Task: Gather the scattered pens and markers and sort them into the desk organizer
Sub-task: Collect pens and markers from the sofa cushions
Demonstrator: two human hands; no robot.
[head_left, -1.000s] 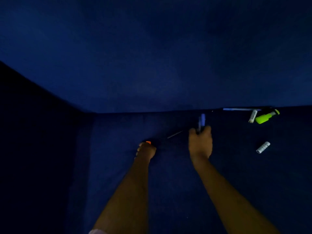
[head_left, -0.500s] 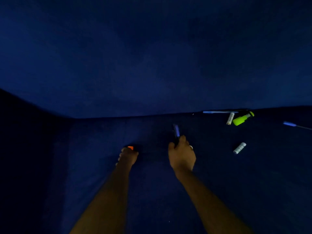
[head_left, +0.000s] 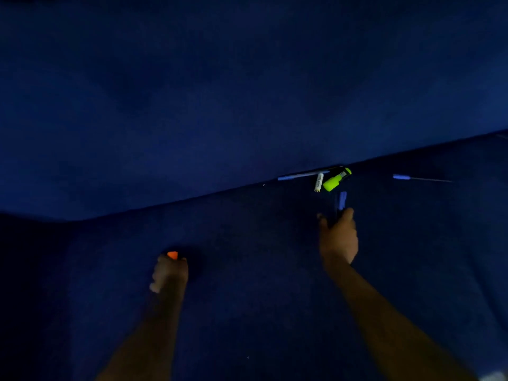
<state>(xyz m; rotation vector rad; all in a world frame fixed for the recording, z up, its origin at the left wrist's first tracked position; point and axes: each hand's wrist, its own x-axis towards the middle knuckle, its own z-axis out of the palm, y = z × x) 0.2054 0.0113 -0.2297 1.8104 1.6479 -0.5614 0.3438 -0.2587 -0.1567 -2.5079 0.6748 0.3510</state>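
We hold two items at once so that one trip can serve several pickups. Our left hand [head_left: 169,272], at 7 o'clock in the view, has its fingers curled round an orange-tipped marker [head_left: 172,254]; only the tip shows above the fist. Our right hand [head_left: 338,237], at 4 o'clock, has its fingers wrapped round a dark pen with a blue cap [head_left: 342,200], cap pointing away from us.

The hand sits just short of the next cluster at 1 o'clock: a green highlighter [head_left: 336,179], a small white cylinder [head_left: 319,182] just beside it, and a long blue pen [head_left: 302,174] lying along the fold of the dark blue surface [head_left: 247,312]. Another blue-capped pen [head_left: 420,178] lies well apart at 2 o'clock.

No desk organizer is in view. We judge gathering is under way, sorting not yet begun.
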